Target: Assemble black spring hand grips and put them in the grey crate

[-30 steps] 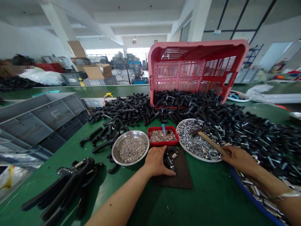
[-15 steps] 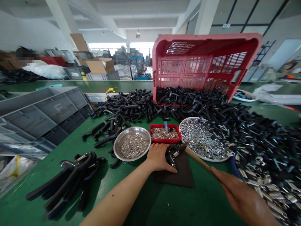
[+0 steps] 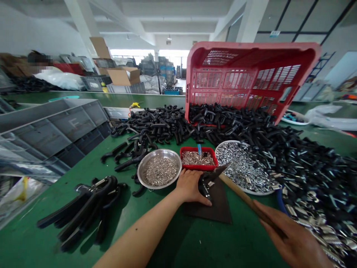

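Left hand (image 3: 192, 186), curled round a black part (image 3: 205, 190) on the dark mat (image 3: 216, 210); right hand (image 3: 290, 232), gripping a hammer (image 3: 241, 192) by its handle, the head now off the white plate (image 3: 258, 192) and over the part, which brings tool and piece together. Green bench (image 3: 200, 249): carries a steel bowl (image 3: 140, 174), red tray (image 3: 198, 167), heaped handles (image 3: 164, 126), tipped red crate (image 3: 253, 45). Room beyond: holds cartons (image 3: 125, 77), a pale pillar (image 3: 80, 31).

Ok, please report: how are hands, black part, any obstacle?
Left hand holds black part on dark mat. Right hand grips hammer. Red tray behind, not between.
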